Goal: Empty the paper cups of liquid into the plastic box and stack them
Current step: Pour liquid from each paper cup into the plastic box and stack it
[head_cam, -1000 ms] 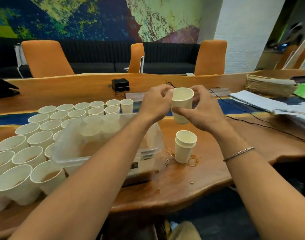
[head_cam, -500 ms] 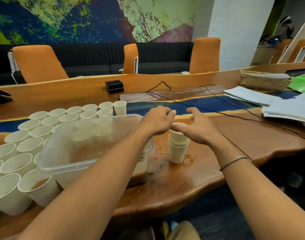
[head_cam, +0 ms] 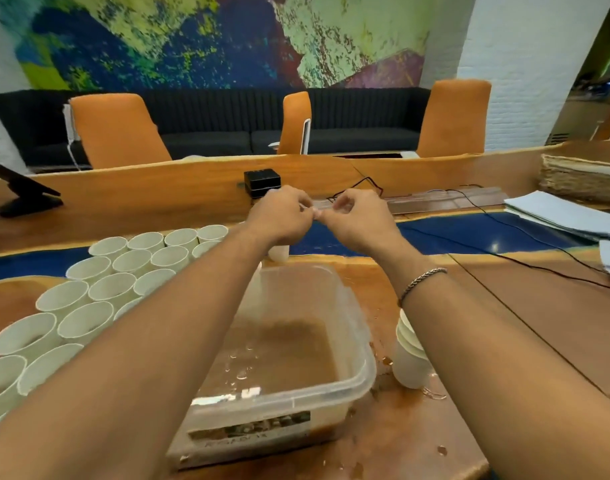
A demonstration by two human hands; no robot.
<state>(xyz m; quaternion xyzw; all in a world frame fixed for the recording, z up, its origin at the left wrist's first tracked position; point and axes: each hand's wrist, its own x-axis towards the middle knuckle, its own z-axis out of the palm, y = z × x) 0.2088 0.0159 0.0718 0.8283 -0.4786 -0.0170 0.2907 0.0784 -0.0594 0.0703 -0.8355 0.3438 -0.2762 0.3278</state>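
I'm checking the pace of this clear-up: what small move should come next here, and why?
Probably lower the left hand onto the paper cup just beneath it, at the far end of the plastic box. Both hands appear empty, the right hand included, and many unemptied cups stand on the left.

Our box, cups and stack
We see the clear plastic box [head_cam: 331, 388], holding brown liquid, nearer us than the left hand [head_cam: 282, 216] and right hand [head_cam: 359, 225]. White paper cups [head_cam: 83, 317] stand upright left of them, and a nested white cup stack [head_cam: 409, 363] stands under the right forearm.
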